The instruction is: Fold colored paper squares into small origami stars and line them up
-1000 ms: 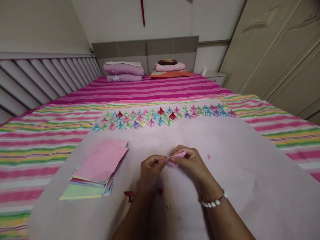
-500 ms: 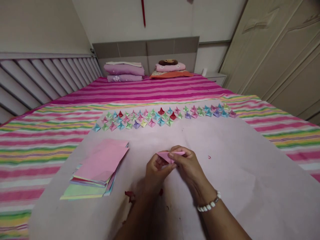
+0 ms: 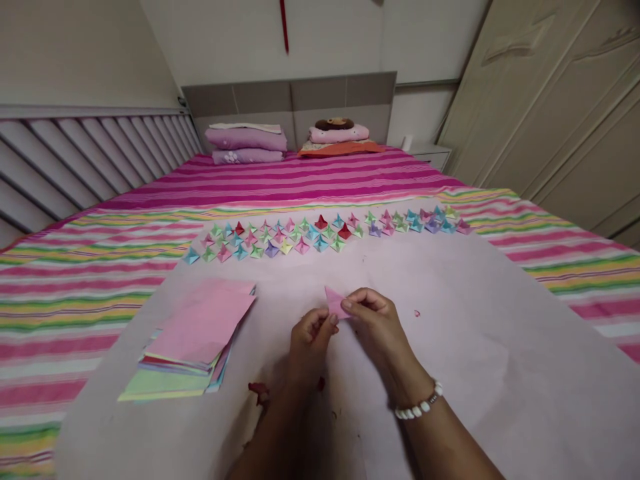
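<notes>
A small folded piece of pink paper (image 3: 336,303) is pinched between both hands above the pale board (image 3: 450,373), one pointed corner standing up. My left hand (image 3: 311,339) grips its lower left edge between thumb and fingers. On its right side, my right hand (image 3: 375,320) holds it with the thumb in front and the fingers curled behind. A stack of coloured paper (image 3: 200,327), pink on top, lies left of my hands. Beyond them stretch rows of small folded paper boats (image 3: 320,243) in several colours.
Red paper scraps (image 3: 259,392) lie by my left forearm, and a tiny red scrap (image 3: 417,313) sits to the right. The board rests on a striped bedspread (image 3: 45,320). Folded purple bedding (image 3: 246,139) and a pink pillow pile (image 3: 340,135) are by the headboard (image 3: 345,93).
The pink paper has been turned in my fingers: its wide edge lay level before, and now a corner points up at the left. My left hand has shifted slightly left and down.
</notes>
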{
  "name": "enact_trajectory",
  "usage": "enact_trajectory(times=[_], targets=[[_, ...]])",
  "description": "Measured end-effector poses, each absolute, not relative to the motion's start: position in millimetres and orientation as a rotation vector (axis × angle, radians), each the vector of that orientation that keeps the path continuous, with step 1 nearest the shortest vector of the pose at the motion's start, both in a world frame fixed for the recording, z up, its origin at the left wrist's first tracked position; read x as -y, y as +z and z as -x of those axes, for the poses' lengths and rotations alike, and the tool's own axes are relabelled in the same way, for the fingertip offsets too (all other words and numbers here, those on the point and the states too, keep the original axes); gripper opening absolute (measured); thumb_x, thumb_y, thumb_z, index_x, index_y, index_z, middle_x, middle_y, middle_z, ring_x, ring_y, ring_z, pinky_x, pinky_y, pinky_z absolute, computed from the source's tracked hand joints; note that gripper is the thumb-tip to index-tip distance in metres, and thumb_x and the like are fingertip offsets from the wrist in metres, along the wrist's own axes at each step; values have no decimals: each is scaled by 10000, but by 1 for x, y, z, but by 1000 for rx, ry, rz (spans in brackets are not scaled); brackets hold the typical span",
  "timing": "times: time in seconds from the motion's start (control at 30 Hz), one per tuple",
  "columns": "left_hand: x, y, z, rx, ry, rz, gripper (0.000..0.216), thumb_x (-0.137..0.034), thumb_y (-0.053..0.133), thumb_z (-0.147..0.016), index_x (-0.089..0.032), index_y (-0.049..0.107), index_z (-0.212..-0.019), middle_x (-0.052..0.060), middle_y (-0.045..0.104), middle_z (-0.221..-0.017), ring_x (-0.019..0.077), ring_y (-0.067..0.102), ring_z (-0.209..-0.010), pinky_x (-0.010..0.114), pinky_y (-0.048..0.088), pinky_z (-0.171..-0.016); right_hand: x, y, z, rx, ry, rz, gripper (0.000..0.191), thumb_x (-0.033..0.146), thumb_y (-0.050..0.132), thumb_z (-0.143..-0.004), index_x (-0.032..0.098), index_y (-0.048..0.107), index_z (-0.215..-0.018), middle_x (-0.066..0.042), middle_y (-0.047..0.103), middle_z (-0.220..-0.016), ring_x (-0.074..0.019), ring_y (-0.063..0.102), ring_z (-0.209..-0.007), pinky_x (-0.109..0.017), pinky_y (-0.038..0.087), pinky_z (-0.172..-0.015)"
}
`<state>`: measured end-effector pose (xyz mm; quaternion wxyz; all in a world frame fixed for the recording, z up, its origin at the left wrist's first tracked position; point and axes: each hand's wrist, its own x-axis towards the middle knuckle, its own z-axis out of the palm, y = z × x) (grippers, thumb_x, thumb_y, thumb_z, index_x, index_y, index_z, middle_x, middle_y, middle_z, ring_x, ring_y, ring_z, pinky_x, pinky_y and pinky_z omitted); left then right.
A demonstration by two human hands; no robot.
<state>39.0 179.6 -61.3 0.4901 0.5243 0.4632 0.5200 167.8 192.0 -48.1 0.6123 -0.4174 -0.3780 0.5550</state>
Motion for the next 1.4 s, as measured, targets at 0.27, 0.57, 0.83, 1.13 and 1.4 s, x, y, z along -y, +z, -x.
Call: enact_trajectory(times=[0.27,0.57,0.83,1.13,1.4], targets=[[-184,-69,-32,-1090,1282,-1137,300,-445,525,-821,-185,536,-670,-22,474,-614,118,445,-601,214,372,-591,-189,-46,-164,1000,1417,914,208,375,727,-700,192,646,-645,13,582,-581,-126,484,-547,-259,390,-551],[-183,-67,-32,-979,1233,-1105,309,-445,516,-827,-183,496,-665,-25,435,-626,116,411,-605,226,355,-604,-187,-43,-164,983,1576,835,226,408,697,-733,200,638,-668,5,612,-588,-145,536,-561,-275,432,-590],[-184,-68,-32,-963,1234,-1092,293,-428,513,-831,-183,500,-672,-30,436,-621,112,403,-599,223,334,-599,-190,-45,-166,1001,1543,853,255,441,704,-713,198,641,-668,-1,605,-594,-150,536,-579,-271,424,-577],[-183,-66,-32,-935,1237,-1109,294,-414,517,-837,-183,506,-655,-26,440,-616,115,405,-598,231,340,-593,-190,-45,-168,982,1563,870,226,411,714,-707,195,652,-676,2,605,-607,-139,517,-579,-263,409,-570],[-182,-65,-31,-1101,1278,-1211,304,-408,507,-841,-186,486,-635,-39,401,-586,106,367,-560,223,298,-533,-192,-48,-170,1026,1453,947,174,331,738,-669,184,680,-742,12,608,-628,-109,493,-555,-235,368,-537]])
